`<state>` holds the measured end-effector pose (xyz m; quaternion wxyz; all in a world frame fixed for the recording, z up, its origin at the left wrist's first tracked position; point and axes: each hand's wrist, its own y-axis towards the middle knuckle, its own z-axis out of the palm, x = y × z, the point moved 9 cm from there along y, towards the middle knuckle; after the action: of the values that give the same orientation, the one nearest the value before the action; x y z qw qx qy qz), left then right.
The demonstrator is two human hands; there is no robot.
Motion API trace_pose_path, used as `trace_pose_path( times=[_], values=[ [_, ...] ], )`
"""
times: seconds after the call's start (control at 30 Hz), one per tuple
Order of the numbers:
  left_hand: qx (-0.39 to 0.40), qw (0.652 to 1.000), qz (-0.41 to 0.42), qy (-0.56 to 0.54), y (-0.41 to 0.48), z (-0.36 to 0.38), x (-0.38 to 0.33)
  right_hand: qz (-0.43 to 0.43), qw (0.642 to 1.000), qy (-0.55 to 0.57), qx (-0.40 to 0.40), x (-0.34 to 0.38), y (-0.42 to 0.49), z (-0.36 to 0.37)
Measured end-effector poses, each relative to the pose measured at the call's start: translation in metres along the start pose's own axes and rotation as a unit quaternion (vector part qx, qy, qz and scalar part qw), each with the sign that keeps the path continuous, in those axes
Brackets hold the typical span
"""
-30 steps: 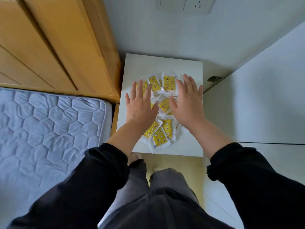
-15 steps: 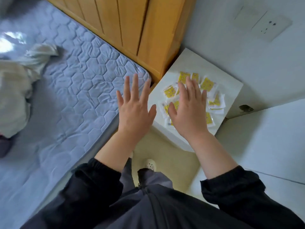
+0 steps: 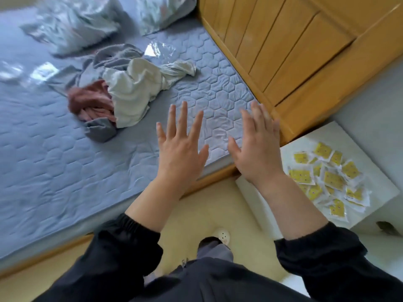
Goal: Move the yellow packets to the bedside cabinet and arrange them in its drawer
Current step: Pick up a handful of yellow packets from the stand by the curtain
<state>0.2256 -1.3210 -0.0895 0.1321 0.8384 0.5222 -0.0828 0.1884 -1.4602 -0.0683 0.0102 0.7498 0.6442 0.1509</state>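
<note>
My left hand and right hand hover spread and empty over the bed, likely since the packets already lie on the cabinet.

Home bedroom: quilted mattress, wooden headboard, crumpled clothes, white bedside cabinet.

Yellow packets lay scattered flat on white bedside cabinet top, overlapping loosely, clear-edged wrappers, yellow faces up. Cabinet stood beside bed corner, drawer not visible.
</note>
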Motion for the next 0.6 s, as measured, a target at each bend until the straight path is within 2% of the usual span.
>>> trace_pose_path(
  times=[0.17,0.37,0.6],
  values=[
    [-0.046,0.997,-0.052,0.022,-0.066,-0.063,0.151,-0.095,0.995,-0.013,0.003,0.178,-0.001,0.028],
    [-0.057,0.991,-0.086,0.086,-0.160,-0.145,0.319,-0.137,0.991,0.005,0.007,0.373,-0.033,0.056],
    [-0.125,0.978,-0.131,0.106,-0.227,-0.222,0.435,-0.218,0.976,0.017,0.005,0.534,-0.045,0.060]
  ],
)
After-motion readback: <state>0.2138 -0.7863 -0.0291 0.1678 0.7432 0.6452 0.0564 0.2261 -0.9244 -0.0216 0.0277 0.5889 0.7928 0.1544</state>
